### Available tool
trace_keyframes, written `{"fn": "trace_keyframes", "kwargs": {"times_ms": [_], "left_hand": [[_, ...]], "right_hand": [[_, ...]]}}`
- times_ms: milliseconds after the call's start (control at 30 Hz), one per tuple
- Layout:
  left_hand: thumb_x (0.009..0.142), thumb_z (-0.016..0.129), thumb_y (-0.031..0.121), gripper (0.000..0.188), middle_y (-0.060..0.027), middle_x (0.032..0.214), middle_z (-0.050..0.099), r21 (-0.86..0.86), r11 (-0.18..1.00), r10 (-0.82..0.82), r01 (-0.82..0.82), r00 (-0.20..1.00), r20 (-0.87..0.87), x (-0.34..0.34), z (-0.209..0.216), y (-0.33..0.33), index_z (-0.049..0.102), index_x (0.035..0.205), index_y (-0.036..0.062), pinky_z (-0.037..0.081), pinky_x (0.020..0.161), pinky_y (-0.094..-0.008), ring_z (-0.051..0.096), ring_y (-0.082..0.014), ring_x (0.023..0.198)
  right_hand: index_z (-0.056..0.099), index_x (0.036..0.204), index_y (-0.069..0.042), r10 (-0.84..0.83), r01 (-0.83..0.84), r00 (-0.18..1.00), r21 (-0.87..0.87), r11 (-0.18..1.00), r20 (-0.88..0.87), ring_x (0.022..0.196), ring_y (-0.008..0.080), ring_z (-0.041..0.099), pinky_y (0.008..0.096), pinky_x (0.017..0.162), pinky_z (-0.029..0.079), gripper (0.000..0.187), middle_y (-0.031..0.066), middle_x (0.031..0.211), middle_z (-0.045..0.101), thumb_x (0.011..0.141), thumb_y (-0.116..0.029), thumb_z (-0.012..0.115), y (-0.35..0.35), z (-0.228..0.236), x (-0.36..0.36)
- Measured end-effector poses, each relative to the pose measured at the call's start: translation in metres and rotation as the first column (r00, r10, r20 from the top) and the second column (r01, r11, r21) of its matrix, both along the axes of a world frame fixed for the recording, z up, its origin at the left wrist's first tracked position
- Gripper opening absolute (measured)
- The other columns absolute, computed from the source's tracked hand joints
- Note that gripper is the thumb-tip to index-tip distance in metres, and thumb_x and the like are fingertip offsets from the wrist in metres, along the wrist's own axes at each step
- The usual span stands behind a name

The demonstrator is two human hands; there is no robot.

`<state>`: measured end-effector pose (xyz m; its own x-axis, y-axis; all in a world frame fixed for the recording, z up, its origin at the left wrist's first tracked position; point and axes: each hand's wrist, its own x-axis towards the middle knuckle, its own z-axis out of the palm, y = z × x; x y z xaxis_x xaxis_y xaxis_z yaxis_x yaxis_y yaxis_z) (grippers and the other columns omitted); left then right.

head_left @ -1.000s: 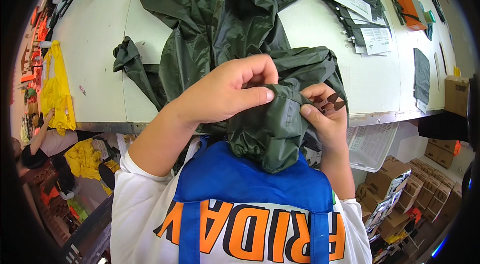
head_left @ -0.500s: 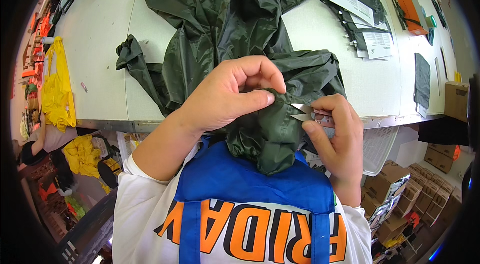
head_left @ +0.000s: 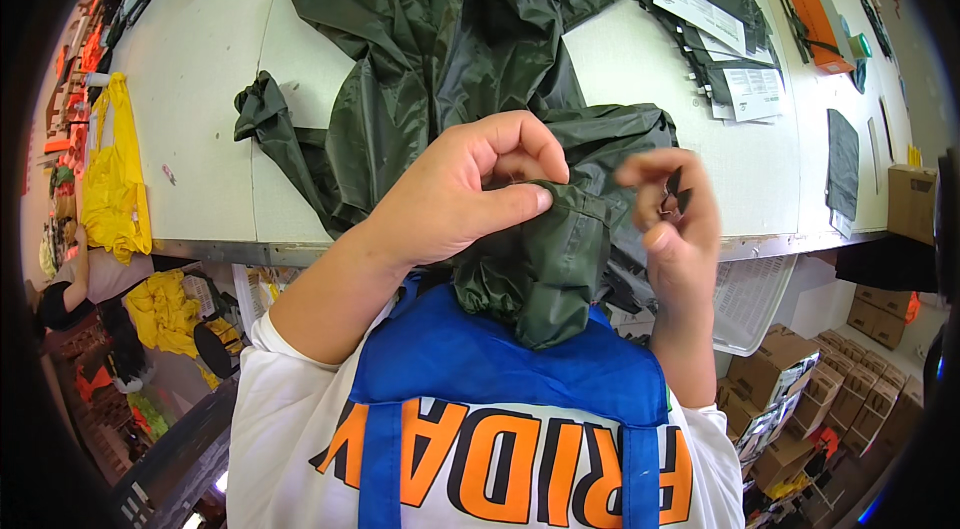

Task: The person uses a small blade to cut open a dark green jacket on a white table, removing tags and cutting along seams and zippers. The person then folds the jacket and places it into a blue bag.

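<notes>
My left hand (head_left: 470, 184) pinches the edge of a shiny dark green garment (head_left: 450, 59) between thumb and fingers. A gathered, elastic-looking end of the cloth hangs below it over my blue apron (head_left: 480, 369), and the rest spreads across the white table (head_left: 210, 119). My right hand (head_left: 685, 259), slightly blurred, is closed on small thread snips (head_left: 672, 197) just right of the cloth, not touching the held edge. The snips lie among the curled fingers, and their blades are hard to make out.
Green folded pieces with white printed sheets (head_left: 752, 94) lie at the far right, near an orange box (head_left: 815, 19). Yellow garments (head_left: 115, 169) hang over the table's left edge. A white crate (head_left: 755, 304) and cardboard boxes (head_left: 775, 359) stand below right; another person (head_left: 100, 279) is at left.
My right hand has drawn back to the right from the cloth, and the snips have turned so they no longer point at it. My left hand keeps its pinch in place.
</notes>
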<state>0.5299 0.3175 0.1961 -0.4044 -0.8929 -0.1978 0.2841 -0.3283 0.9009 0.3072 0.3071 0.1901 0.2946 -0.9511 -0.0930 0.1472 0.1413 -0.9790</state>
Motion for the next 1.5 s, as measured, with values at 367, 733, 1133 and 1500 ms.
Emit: {"fn": "trace_keyframes", "kwargs": {"times_ms": [367, 733, 1133, 1500], "left_hand": [[0.065, 0.079, 0.008, 0.056, -0.0098, 0.096, 0.061, -0.792, 0.577, 0.485, 0.2, 0.697, 0.529, -0.018, 0.013, 0.025, 0.052, 0.114, 0.0032, 0.049, 0.071, -0.0357, 0.059, -0.0273, 0.082], [0.075, 0.071, 0.023, 0.073, -0.0123, 0.14, 0.033, -0.599, 0.793, 0.326, 0.111, 0.753, 0.571, 0.052, -0.043, -0.019, 0.036, 0.138, 0.011, 0.031, 0.105, -0.0368, 0.034, -0.0233, 0.13], [0.072, 0.071, 0.037, 0.092, -0.0291, 0.133, 0.041, -0.27, 0.913, 0.302, -0.306, 0.061, 0.951, 0.162, -0.178, -0.039, 0.018, 0.146, 0.0266, 0.04, 0.097, -0.0454, 0.044, -0.0436, 0.121], [0.076, 0.043, -0.009, 0.056, -0.0133, 0.132, 0.044, -0.43, 0.249, 0.918, -0.868, 0.07, 0.39, 0.203, -0.163, 0.044, 0.043, 0.13, 0.0077, 0.031, 0.104, -0.0326, 0.043, -0.0241, 0.122]], "right_hand": [[0.04, 0.071, -0.004, -0.316, 0.214, 0.943, -0.545, 0.811, -0.101, 0.061, 0.0125, 0.035, 0.0234, 0.055, 0.031, 0.028, 0.0017, 0.069, 0.038, 0.054, 0.015, 0.051, -0.019, -0.027, 0.011], [0.058, 0.091, -0.008, 0.044, -0.062, 0.959, -0.057, 0.996, -0.281, 0.063, 0.0086, 0.048, 0.0239, 0.055, 0.04, 0.013, -0.0001, 0.07, 0.051, 0.08, -0.009, 0.062, -0.103, -0.018, -0.038], [0.044, 0.128, 0.002, -0.307, 0.323, 0.598, -0.128, 0.938, -0.74, 0.091, 0.0295, 0.063, 0.0376, 0.081, 0.048, 0.071, 0.0164, 0.102, 0.065, 0.074, -0.032, 0.075, -0.038, -0.211, -0.122], [0.058, 0.095, 0.004, -0.88, 0.498, 0.268, -0.726, 0.475, -0.392, 0.072, 0.0175, 0.053, 0.0319, 0.067, 0.045, 0.02, 0.0078, 0.081, 0.06, 0.085, -0.013, 0.064, -0.066, -0.035, -0.121]]}}
